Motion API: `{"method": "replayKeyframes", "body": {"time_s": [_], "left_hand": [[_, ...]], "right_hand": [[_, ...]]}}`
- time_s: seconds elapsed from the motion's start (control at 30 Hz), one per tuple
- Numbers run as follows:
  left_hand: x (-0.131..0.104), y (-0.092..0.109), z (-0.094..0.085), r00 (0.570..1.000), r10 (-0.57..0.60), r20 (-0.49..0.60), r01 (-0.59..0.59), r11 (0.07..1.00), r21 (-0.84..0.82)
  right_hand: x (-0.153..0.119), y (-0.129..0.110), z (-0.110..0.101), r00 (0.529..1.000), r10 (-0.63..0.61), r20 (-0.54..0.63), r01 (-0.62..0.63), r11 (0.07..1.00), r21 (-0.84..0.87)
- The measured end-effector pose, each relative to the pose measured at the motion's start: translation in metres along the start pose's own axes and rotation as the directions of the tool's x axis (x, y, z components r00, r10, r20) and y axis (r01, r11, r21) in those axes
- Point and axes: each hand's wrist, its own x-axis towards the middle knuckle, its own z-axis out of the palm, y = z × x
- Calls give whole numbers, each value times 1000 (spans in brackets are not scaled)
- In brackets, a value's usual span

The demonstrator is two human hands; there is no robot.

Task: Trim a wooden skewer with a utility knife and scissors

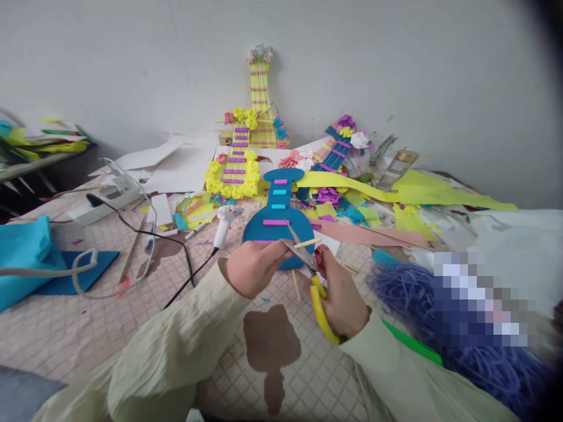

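Observation:
My left hand (255,266) is closed on one end of a thin wooden stick (310,242), held over the lower part of a blue guitar-shaped board (290,225). Yellow-handled scissors (322,308) are in my right hand (345,293), their blades parted around the stick near my left fingertips. Something small and dark red (319,255) shows at my right fingers; I cannot make out what it is. Purple and light blue strips lie across the board.
A white glue gun (223,225) with a black cord lies left of the board. Decorated yellow pieces (259,94) lean on the wall. Purple cord (409,293) is heaped at right, yellow crepe paper (431,187) behind it. A white power strip (105,202) sits at left.

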Motion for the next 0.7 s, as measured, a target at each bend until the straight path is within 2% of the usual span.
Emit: {"method": "replayKeyframes", "body": {"time_s": [0.2, 0.3, 0.4, 0.7], "left_hand": [[2, -4, -5, 998, 12, 62, -8, 999, -52], [0, -6, -2, 993, -59, 102, 63, 997, -37], [-6, -5, 3, 983, -129, 128, 143, 984, -106], [-15, 2, 10, 947, -298, 124, 322, 896, -307]], "right_hand": [[-1, -9, -3, 999, 22, 49, -22, 1000, 6], [1, -7, -2, 997, 44, 68, -44, 999, -8], [4, -3, -2, 998, 42, 48, -41, 999, -23], [4, -3, -6, 994, -93, -61, 77, 971, -225]]}}
